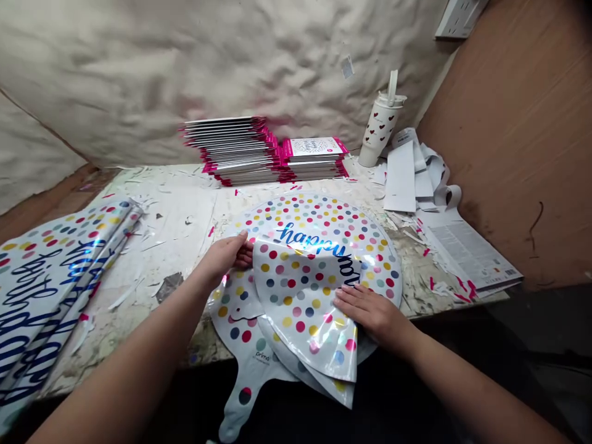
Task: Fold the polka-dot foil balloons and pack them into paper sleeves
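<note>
**Left hand:** The left hand (222, 259) grips narrowly, fingers curled around the folded edge of a round white foil balloon (300, 296) dotted in many colours, with the thumb side uppermost. It holds the foil bunched in a tight pinch.

**Right hand:** The right hand (370, 314) lies flat and open, palm down, pressing on the foil near the balloon's right edge. Its fingers sit close together and hold nothing between them.

**Balloon:** It lies on a worn, paint-flecked white work table (185, 209), with one side folded up and over its centre. Blue script reading "happy" (308, 240) runs across the flat part, and its narrow neck (240, 401) hangs past the table's front edge.

**To the left:** A pile of long folded foil balloons (60, 290) with blue lettering lies near the left hand.

**Behind:** Two stacks of packaged balloons with pink headers (231, 148) stand well beyond the hands, beside a white tumbler with red hearts and a straw (379, 123).

**To the right:** White paper offcuts (400, 176) sit in a heap behind a printed paper sheet (472, 256) at the table's edge.
</note>
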The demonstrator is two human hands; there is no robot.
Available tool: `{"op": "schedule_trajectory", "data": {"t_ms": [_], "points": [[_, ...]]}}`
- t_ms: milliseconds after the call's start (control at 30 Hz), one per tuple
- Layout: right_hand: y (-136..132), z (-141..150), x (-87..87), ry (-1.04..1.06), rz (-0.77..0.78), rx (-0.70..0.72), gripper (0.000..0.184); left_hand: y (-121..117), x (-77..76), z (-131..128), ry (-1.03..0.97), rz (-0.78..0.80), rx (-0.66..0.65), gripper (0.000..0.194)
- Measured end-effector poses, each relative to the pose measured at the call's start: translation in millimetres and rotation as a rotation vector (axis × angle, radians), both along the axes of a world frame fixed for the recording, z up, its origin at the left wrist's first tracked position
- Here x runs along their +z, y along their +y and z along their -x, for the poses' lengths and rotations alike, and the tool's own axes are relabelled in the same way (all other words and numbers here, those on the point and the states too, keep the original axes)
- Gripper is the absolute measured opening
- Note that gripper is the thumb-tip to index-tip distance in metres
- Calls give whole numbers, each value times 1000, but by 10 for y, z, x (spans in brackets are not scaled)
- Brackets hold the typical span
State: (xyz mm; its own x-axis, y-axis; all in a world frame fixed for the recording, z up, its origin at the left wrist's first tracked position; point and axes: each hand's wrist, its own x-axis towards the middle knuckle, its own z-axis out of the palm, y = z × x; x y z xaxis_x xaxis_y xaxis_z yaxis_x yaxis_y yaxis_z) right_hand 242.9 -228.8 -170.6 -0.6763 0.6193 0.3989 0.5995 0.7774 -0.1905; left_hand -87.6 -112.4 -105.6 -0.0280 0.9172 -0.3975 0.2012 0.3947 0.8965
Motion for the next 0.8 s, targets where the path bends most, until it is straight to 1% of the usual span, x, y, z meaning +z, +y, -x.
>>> {"op": "schedule_trajectory", "data": {"t_ms": [67, 133, 200, 267, 333, 400, 467, 500, 600, 633, 667, 700, 733, 767, 800], "points": [[-3, 9, 4, 5, 2, -3, 41, 38, 33, -42, -125, 152, -124, 55], [-3, 13, 13, 10, 7, -1, 40, 54, 33, -103, -324, 301, -234, 63], [0, 11, 18, 16, 15, 7, 41, 53, -5, -203, -499, 390, -283, 66], [5, 8, 21, 18, 31, 18, 41, 44, -66, -332, -545, 405, -288, 57], [12, 5, 24, 17, 42, 23, 41, 47, -119, -444, -525, 417, -329, 46], [20, -2, 29, 17, 43, 20, 40, 89, -144, -471, -492, 405, -363, 37], [29, -15, 32, 18, 39, 17, 40, 188, -136, -373, -433, 314, -346, 33], [37, -23, 33, 17, 40, 17, 39, 255, -121, -285, -365, 218, -297, 33], [77, -38, 39, 10, 65, 38, 37, 437, -53, -13, -81, -166, -31, 43], [97, -35, 47, 4, 78, 51, 37, 459, -34, 25, 1, -267, 60, 45], [119, -26, 59, -2, 94, 62, 36, 449, -23, 17, 77, -339, 97, 46], [141, -14, 78, -8, 111, 73, 36, 406, -24, -40, 154, -398, 52, 45], [163, -1, 105, -12, 131, 81, 36, 333, -40, -138, 240, -452, -68, 45], [183, 8, 140, -15, 160, 89, 37, 241, -70, -263, 359, -511, -255, 43], [203, 9, 182, -15, 201, 98, 39, 141, -113, -398, 499, -582, -489, 45]]}}
